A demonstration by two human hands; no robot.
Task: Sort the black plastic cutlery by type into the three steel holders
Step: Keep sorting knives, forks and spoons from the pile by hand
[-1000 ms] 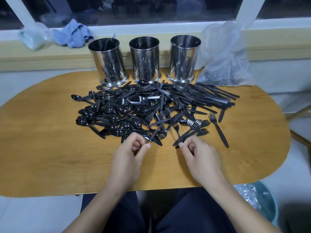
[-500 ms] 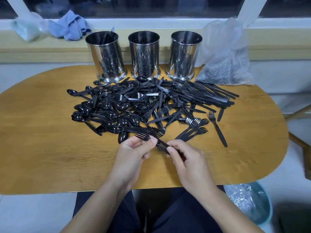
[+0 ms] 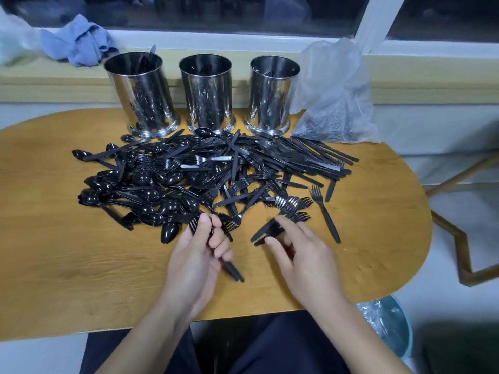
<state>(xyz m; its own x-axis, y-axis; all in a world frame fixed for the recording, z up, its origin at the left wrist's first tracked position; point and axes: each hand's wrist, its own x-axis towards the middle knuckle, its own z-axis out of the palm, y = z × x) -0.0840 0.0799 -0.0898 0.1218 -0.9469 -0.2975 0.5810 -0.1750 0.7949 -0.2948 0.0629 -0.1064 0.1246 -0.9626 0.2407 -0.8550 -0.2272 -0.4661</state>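
Head view: plastic bag (image 3: 334, 103) beside the three steel holders (image 3: 206, 93).

text: none legible | labels: none | brands: none | numbers: none

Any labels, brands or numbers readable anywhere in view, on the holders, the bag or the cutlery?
None can be read.
Three steel holders: only reflections, no marking visible.
Plastic bag: no print visible.
Black cutlery pile: any moulded marks are too small to read.
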